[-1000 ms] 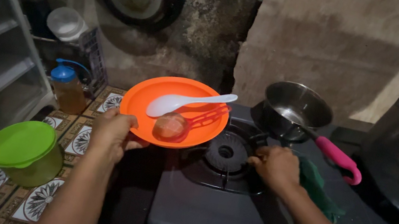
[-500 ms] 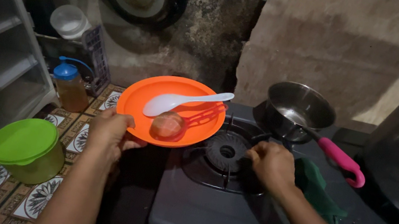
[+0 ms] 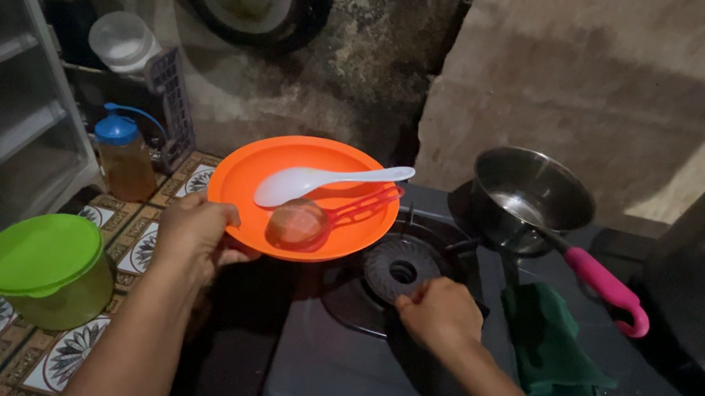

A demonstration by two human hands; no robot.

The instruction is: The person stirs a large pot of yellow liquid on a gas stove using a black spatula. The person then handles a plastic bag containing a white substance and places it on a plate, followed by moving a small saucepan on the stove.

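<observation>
Left hand [image 3: 196, 233] gripped plate [image 3: 251, 172] rim; keep level so spoon [image 3: 317, 182] stays. Right hand [image 3: 440, 312], loosely curled and empty, rested by burner [image 3: 402, 272].

Round orange plate [image 3: 316, 184], held level beside the burner, carrying a white spoon [image 3: 317, 182].

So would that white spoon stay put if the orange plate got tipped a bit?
Probably not. The white spoon lies loose on the smooth orange plate, its handle overhanging the rim, so it would likely slide. It looks like light plastic. The left hand grips only one edge.
</observation>
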